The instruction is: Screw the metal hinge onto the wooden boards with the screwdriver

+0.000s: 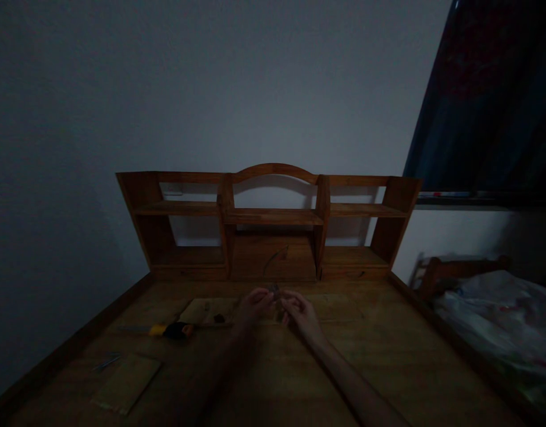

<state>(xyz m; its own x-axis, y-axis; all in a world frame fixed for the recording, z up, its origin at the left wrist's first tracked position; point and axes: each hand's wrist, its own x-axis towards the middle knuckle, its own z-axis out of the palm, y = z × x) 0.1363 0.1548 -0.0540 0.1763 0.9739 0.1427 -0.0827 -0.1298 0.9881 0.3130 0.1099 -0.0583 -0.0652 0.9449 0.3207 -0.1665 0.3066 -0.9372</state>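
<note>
In dim light, my left hand [254, 302] and my right hand [299, 308] meet over the middle of the desk, fingers pinched. Between their fingertips is a small dark greyish piece [274, 289], too small and dim to name; both hands seem to grip it. Under and behind the hands lies a long flat wooden board [337, 308], with a dark spot [219, 318] near its left part. To the left rests a tool with a yellow-and-black handle [175, 330] and a thin grey shaft, like a screwdriver.
A small flat wooden piece [128, 382] lies at the front left beside several thin metal bits [107, 362]. A wooden shelf unit [275, 216] stands along the desk's back edge against the wall. Right of the desk are plastic bags [499, 314] and a wooden frame [463, 265].
</note>
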